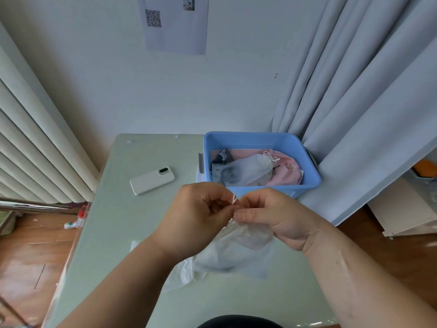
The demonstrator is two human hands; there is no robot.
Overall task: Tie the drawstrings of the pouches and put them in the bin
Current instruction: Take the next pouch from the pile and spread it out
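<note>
Above the table [113, 233], both hands' fingers [214, 204] curl tight, pinching the white pouch's [236, 252] drawstring [234, 199]

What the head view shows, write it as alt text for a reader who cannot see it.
The left hand and right hand pinch the white drawstring of a translucent white pouch over a pale table. Behind them a blue bin holds a tied white pouch and a pink pouch; a white phone lies to its left.
</note>
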